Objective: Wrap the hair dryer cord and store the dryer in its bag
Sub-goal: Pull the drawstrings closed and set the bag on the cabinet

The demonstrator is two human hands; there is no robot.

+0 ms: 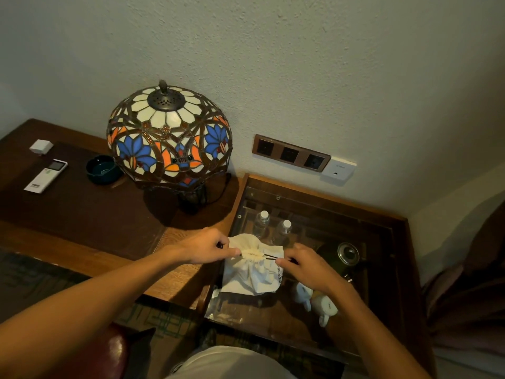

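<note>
A white cloth drawstring bag (250, 277) lies on the glass top of a wooden cabinet (393, 258), bulging, with dark print along its right side. Its mouth (252, 253) is gathered into tight pleats. My left hand (207, 246) pinches the black drawstring at the left side of the mouth. My right hand (306, 265) pinches the black drawstring ends (270, 257) on the right side. The hair dryer and its cord are hidden; I cannot see inside the bag.
A stained-glass lamp (169, 140) stands on the wooden desk (82, 214) to the left, with an ashtray (102, 169) and a remote (46, 176). Under the glass are water bottles (262, 222), a kettle (347, 254) and white cups (322, 305). Wall sockets (291, 154) sit behind.
</note>
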